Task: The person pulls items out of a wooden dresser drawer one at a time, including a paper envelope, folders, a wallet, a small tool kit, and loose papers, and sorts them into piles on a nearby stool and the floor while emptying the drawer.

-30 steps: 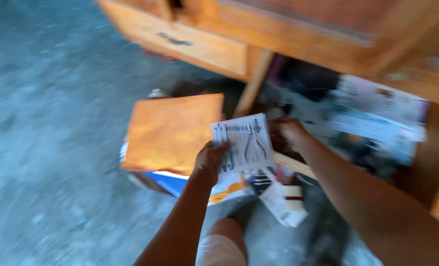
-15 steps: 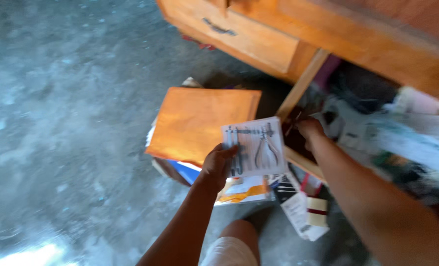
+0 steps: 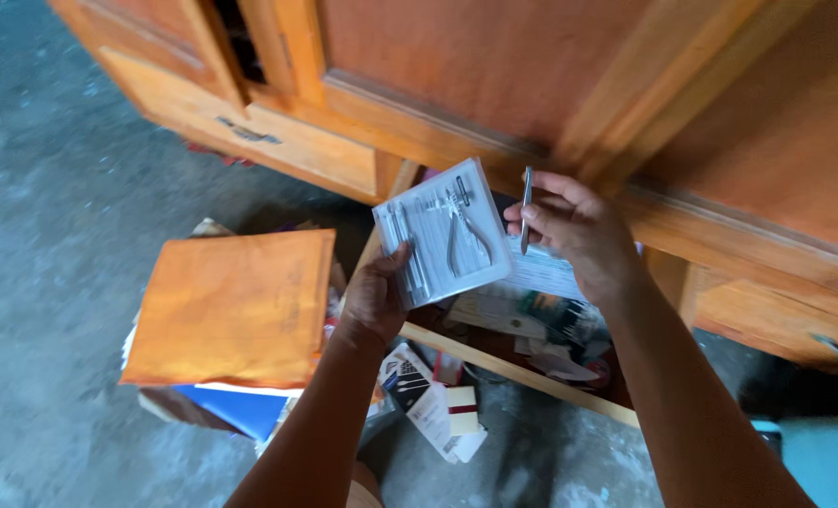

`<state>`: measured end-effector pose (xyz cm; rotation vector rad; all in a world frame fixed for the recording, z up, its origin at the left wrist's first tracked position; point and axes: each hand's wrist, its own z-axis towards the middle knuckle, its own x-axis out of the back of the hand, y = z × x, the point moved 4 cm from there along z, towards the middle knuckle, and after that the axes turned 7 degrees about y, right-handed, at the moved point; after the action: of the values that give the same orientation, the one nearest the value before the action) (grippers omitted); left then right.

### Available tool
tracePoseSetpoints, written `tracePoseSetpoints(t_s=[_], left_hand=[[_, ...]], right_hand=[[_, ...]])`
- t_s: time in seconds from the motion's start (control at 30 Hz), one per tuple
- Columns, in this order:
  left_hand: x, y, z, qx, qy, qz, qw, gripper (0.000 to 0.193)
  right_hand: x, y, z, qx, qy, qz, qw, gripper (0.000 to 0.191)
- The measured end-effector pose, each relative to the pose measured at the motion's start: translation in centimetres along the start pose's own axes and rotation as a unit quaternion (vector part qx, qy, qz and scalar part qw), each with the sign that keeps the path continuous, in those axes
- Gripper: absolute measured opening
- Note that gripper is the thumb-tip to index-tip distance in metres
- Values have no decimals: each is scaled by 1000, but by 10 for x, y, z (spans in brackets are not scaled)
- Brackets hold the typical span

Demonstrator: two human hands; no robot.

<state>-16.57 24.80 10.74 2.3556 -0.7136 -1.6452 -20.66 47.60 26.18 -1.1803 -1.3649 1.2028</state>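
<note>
The tool pack [image 3: 442, 231] sits gripped in the left hand [image 3: 374, 299] — the right hand [image 3: 577, 233] pinches a thin metal tool [image 3: 526, 209] just beside it.

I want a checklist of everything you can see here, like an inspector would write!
Surface: grey concrete floor, rough and bare on the left.
Job's things: clear flat plastic pack with metal pliers inside, held up in the left hand; thin silver metal tool, pinched upright in the right hand.
Clutter: orange wooden board lying over a blue sheet; small printed cartons and papers below the hands.
Fingers: left curled round the pack's lower edge; right closed on the tool.
Cables: nothing seen.
Surroundings: orange-brown wooden cabinet with a handled drawer.
</note>
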Motion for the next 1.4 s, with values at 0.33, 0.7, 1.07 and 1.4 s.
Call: tracePoseSetpoints(t_s=[0.33,0.7,1.07,1.4], left_hand=[[-62,1,-17,-34,-20,94,995,44],[-66,7,-19,-43,-26,105,993,34],[-78,11,-30,-26,-32,115,993,47],[-76,3,-15,-77,-14,169,982,47]], right_hand=[[35,-13,-22,-60,38,4,997,29],[32,-10,-21,-44,-7,66,997,23],[46,2,-18,-90,117,-51,988,32],[1,28,-31,-141,-106,328,928,54]])
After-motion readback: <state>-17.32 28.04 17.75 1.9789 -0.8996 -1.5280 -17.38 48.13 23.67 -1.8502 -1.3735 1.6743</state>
